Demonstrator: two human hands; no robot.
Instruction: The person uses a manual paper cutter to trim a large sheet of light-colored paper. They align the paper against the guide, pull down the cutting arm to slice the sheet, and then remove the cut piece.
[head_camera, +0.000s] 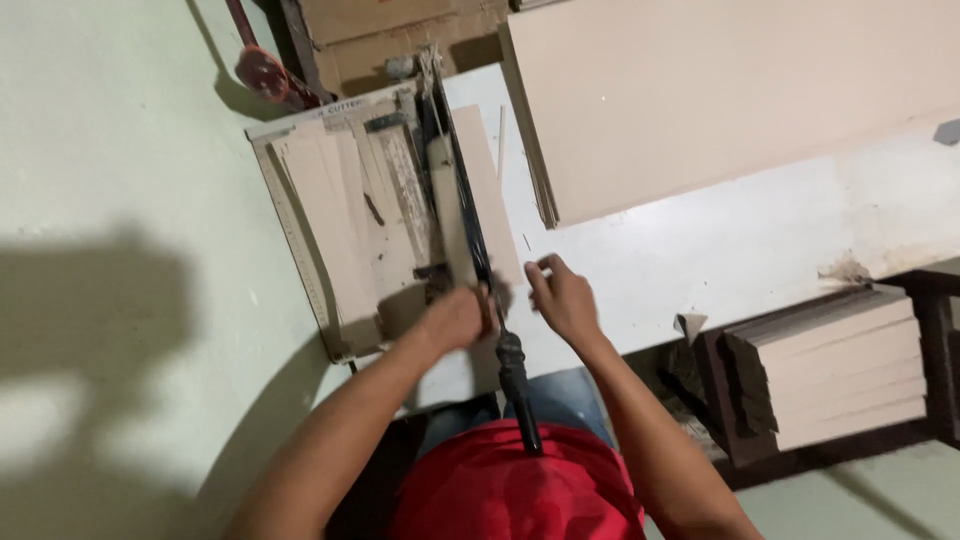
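Observation:
A lever paper cutter (300, 215) with a ruled board sits on a white table (740, 240). Its black blade arm (470, 220) lies down along the board's right edge, the handle (518, 390) reaching toward my red shirt. A narrow beige cardboard strip (490, 190) lies just right of the blade. My left hand (452, 318) presses on the near end of the board beside the blade, fingers curled. My right hand (562, 298) rests on the near end of the beige strip, fingers pinching at it. Beige cut pieces (340, 220) cover the board.
A large stack of beige cardboard sheets (720, 90) lies on the table at the right. Lower right, a pile of cut beige strips (840, 365) stands on a dark stool. A red object (262, 70) and brown boxes (400, 40) sit beyond the cutter. Pale green floor spreads left.

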